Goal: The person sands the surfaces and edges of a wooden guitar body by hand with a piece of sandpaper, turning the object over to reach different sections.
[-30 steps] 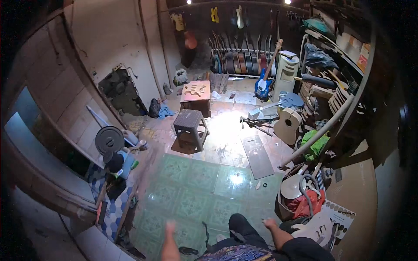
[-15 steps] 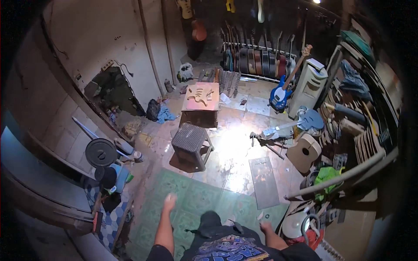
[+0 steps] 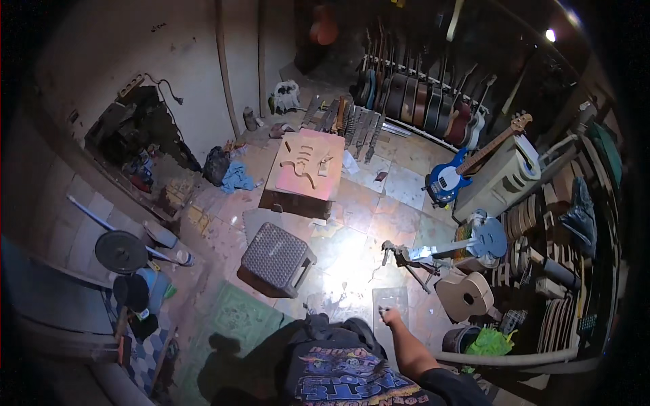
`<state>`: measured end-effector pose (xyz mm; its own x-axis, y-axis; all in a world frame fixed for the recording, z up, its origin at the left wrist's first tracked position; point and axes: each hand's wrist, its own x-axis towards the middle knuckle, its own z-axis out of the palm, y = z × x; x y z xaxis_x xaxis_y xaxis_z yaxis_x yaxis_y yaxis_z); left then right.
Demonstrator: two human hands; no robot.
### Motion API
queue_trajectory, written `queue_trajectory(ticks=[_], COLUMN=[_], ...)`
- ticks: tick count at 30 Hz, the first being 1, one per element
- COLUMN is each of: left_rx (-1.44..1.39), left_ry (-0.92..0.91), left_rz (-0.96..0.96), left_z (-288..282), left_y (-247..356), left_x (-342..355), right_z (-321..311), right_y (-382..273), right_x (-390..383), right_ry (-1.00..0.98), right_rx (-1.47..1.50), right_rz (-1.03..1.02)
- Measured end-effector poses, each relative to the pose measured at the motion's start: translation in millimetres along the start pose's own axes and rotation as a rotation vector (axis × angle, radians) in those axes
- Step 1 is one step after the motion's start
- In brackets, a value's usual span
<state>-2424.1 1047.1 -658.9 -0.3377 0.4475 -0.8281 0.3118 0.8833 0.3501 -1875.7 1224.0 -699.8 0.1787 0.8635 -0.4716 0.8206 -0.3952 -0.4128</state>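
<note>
My right hand (image 3: 391, 315) reaches forward over the near end of a flat grey board (image 3: 391, 298) on the floor. Its fingers look closed, and a small dark thing shows at their tips, too small to name. My left hand is out of view. Ahead and to the left stands a grey woven-pattern plastic stool (image 3: 276, 254). Behind it a low box-like table (image 3: 318, 145) bears thin curved cut pieces (image 3: 301, 172). To the right of my hand, a black folding stand (image 3: 413, 271) sits near a pale blue electric guitar (image 3: 487, 237) and an unfinished acoustic guitar body (image 3: 466, 296).
A green patterned mat (image 3: 237, 318) lies at near left. A blue bass guitar (image 3: 447, 179) leans against a pale cabinet (image 3: 497, 179). Guitars fill a rack (image 3: 420, 101) at the back. Wooden parts crowd the right-hand shelves (image 3: 555, 284). Buckets with a dark lid (image 3: 120, 252) stand left.
I have moved forward, with the stool and table now nearer. My right hand has stretched ahead from beside my body to over the grey board. My left hand has left the view.
</note>
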Motion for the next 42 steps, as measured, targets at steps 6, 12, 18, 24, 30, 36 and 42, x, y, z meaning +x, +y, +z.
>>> queue_trajectory(ticks=[6, 12, 18, 24, 30, 36, 42], left_rx=[0.227, -0.02, -0.655, -0.955, -1.126, -0.927, -0.631], left_ry=[0.432, 0.57, 0.032, 0.146, 0.281, 0.245, -0.05], left_rz=[1.037, 1.168, 0.115, -0.141, -0.076, 0.102, 0.135], left_z=[-106, -152, -98, -101, -162, -230, -283], left_y=[330, 586, 583, 547, 577, 688, 766], left_x=[143, 190, 146, 130, 192, 288, 418], right_z=[-16, -46, -86, -193, -237, -200, -73], right_y=[31, 73, 8, -158, -295, -399, -428], right_x=[120, 223, 329, 494, 562, 570, 556], right_ry=[-0.008, -0.227, -0.169, -0.214, -0.274, -0.308, -0.236], right_rx=[0.51, 1.268, 0.581, 0.832, 0.815, 0.885, 0.76], right_rz=[0.387, 0.716, 0.423, 0.242, 0.296, 0.386, 0.348])
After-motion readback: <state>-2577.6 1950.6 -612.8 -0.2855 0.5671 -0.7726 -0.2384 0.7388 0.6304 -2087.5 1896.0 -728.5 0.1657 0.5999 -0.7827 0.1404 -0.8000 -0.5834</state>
